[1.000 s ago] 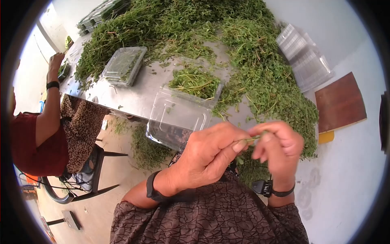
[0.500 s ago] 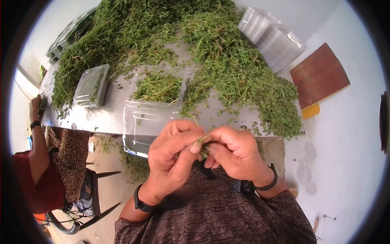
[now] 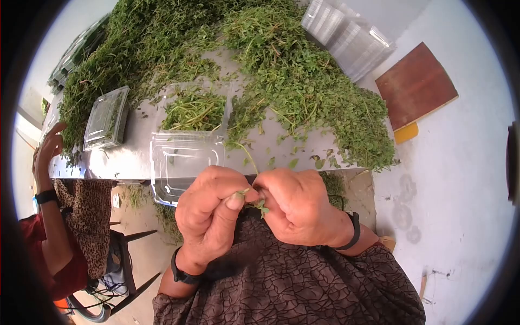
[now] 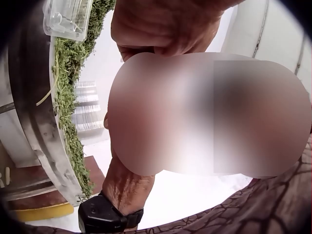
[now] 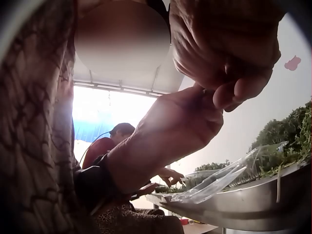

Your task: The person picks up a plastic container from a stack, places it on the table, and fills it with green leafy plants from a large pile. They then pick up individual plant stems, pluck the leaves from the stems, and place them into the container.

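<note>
Close in front of the body, both hands meet over a leafy green sprig (image 3: 262, 208). My left hand (image 3: 212, 214) pinches a short bit of green stem between thumb and forefinger. Fingers curled, my right hand (image 3: 297, 208) grips the sprig beside it; a thin pale stem (image 3: 248, 154) sticks up behind. In the left wrist view the left hand (image 4: 165, 24) fills the top, with a blurred patch over much of the middle. The right wrist view shows both hands from below, the right hand (image 5: 224, 44) uppermost. Beyond them, a clear clamshell box (image 3: 228, 111) holds cut greens.
The box's open lid (image 3: 187, 157) overhangs the front edge of the metal table (image 3: 127, 162). A closed clamshell (image 3: 106, 120) stands left. Heaped greens (image 3: 303, 81) cover the back and right, near stacked clear boxes (image 3: 349, 38). Another person (image 3: 59, 238) sits at far left.
Both hands, first farther right and higher, come in front of the body and now stand slightly apart. The head view has swung right, so the table shifts left.
</note>
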Demonstrator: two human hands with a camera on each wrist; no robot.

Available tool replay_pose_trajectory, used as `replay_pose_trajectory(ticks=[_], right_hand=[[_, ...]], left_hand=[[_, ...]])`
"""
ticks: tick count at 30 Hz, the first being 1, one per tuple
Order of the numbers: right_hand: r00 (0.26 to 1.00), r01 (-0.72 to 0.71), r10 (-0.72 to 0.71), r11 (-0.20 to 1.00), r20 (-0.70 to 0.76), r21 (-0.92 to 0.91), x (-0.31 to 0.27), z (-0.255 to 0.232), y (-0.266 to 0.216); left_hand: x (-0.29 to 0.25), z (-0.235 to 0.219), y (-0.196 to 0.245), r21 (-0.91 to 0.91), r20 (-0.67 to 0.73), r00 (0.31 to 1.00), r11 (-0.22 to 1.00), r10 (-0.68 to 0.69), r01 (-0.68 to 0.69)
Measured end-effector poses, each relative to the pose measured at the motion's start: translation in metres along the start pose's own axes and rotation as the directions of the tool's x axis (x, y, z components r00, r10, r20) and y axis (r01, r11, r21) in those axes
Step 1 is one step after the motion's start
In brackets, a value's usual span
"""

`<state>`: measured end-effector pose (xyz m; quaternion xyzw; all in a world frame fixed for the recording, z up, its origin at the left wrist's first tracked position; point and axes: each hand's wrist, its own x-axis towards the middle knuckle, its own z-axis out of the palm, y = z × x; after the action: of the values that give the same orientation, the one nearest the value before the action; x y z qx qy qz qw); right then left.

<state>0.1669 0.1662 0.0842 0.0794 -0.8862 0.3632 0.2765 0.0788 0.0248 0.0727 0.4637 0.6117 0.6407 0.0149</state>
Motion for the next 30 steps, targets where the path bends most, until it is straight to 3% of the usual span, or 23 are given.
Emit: replay_pose_trajectory(ticks=[3, 7, 9, 10, 12, 14, 17, 19, 24, 26, 28, 30], right_hand=[[0.995, 0.05, -0.045, 0.997, -0.094, 0.051, -0.001, 0.003, 0.007], [0.998, -0.016, 0.025, 0.988, -0.059, 0.151, 0.001, -0.009, 0.001], [0.999, 0.033, -0.028, 0.992, -0.043, 0.122, 0.001, -0.011, 0.0], [0.998, 0.042, -0.034, 0.984, -0.046, 0.175, 0.002, -0.011, -0.004], [0.998, 0.055, -0.045, 0.974, -0.049, 0.222, 0.004, -0.009, -0.008], [0.995, 0.079, -0.074, 0.992, -0.06, 0.101, 0.006, -0.005, -0.008], [0.998, 0.02, -0.014, 0.995, -0.067, 0.101, 0.007, -0.002, -0.007], [1.0, 0.006, -0.003, 0.996, -0.03, 0.085, 0.01, -0.006, -0.003], [0.995, -0.05, 0.04, 0.994, 0.096, 0.096, 0.03, -0.017, 0.001], [0.997, -0.051, 0.054, 0.998, 0.054, -0.045, 0.041, -0.024, 0.009], [0.966, -0.219, 0.245, 0.944, 0.082, -0.245, 0.07, -0.034, 0.037], [0.987, -0.092, 0.134, 0.921, 0.085, -0.377, 0.086, -0.036, 0.075]], left_hand=[[-0.005, -0.003, 0.001, 0.001, -0.034, 0.996, 0.997, -0.077, 0.077], [-0.011, -0.004, -0.006, -0.129, -0.082, 0.99, 0.986, -0.114, 0.103], [-0.012, 0.0, -0.004, -0.424, -0.091, 0.945, 0.871, -0.314, 0.248], [-0.011, 0.002, -0.004, -0.425, -0.094, 0.945, 0.871, -0.313, 0.246], [-0.011, 0.005, -0.002, -0.616, 0.07, 0.916, 0.705, -0.394, 0.351], [-0.014, 0.006, -0.004, -0.612, 0.119, 0.909, 0.691, -0.399, 0.384], [-0.011, 0.003, 0.002, -0.611, 0.173, 0.876, 0.648, -0.451, 0.454], [-0.009, -0.005, 0.005, -0.656, 0.31, 0.806, 0.5, -0.504, 0.565], [-0.008, -0.008, -0.001, -0.562, 0.299, 0.791, 0.571, -0.534, 0.598], [-0.009, -0.01, -0.002, -0.584, 0.24, 0.817, 0.594, -0.524, 0.553], [-0.009, -0.016, -0.003, -0.594, 0.214, 0.815, 0.591, -0.538, 0.546], [-0.009, -0.02, -0.003, -0.602, 0.189, 0.813, 0.589, -0.551, 0.539]])
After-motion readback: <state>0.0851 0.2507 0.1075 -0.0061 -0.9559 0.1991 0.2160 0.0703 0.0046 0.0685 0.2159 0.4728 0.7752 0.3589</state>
